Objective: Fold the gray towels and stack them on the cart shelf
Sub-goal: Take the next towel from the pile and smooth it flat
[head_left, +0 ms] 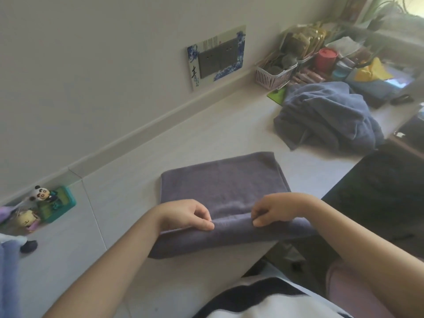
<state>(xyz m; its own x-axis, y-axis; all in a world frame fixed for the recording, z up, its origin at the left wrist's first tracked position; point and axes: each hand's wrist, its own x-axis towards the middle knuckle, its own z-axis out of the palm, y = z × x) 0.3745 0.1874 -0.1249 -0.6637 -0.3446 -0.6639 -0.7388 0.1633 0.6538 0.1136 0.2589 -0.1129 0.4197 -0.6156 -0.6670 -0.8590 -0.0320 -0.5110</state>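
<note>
A pale countertop (128, 171) is being viewed from above, with two bare forearms reaching in from the six o'clock edge. At the centre, a gray towel (223, 182) is being laid flat on the counter, with its near portion doubled over into a thick fold that is hanging slightly past the counter's near edge. That folded edge is being pinched by the left hand (188, 215), thumb and curled fingers closed on the cloth at about the seven o'clock side of the towel. The same edge is being pinched by the right hand (274, 211) at the five o'clock side, fingers likewise curled down onto the fabric; the two hands are being held near each other, not touching. At nine o'clock, small cartoon figurines (42, 195) are being kept beside a green tray (63, 203) against the wall. At two o'clock, well apart from the flat towel, a crumpled heap of gray-blue towels (325, 118) is being left unfolded. Farther still, at one o'clock, a pink slatted basket (270, 78) and a red canister (325, 58) are being stored among clutter. At twelve o'clock, a blue-patterned switch plate (218, 56) is being shown on the wall.
</note>
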